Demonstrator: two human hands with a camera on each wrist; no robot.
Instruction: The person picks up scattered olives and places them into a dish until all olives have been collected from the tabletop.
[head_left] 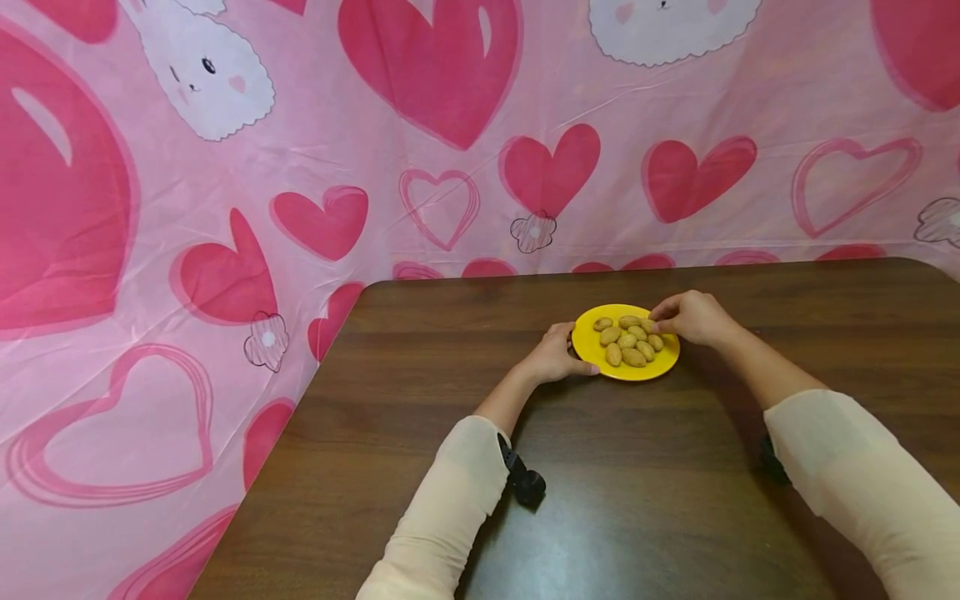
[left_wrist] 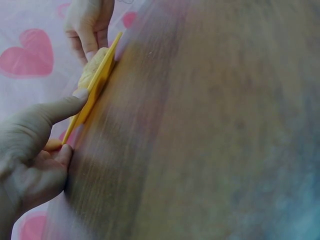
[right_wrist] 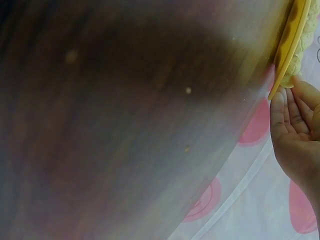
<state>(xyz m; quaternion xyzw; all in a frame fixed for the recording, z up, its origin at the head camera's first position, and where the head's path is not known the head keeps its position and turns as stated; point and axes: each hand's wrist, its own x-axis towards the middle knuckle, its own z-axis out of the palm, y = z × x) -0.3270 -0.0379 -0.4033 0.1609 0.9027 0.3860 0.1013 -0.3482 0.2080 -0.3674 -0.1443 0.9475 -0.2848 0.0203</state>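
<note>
A round yellow plate (head_left: 628, 372) bears several tan, oval, nut-like pieces (head_left: 633, 357), gathered around its middle and right side. At its left rim my left hand (head_left: 552, 357) grips the plate, thumb over the edge and fingers below, as the left wrist view also shows. My right hand (head_left: 693, 318) is at the upper right rim, its thumb and fingertips pinching one nut-like piece (head_left: 649, 326). In the right wrist view the thumb presses on the end piece (right_wrist: 287, 83), with the other fingers beside the plate's rim.
The plate is over the far part of a dark brown wooden table (head_left: 600, 458). Behind the table hangs a pink cloth (head_left: 465, 200) printed with hearts and white animal faces. A black wrist camera (head_left: 527, 486) sits at the left sleeve (head_left: 450, 500).
</note>
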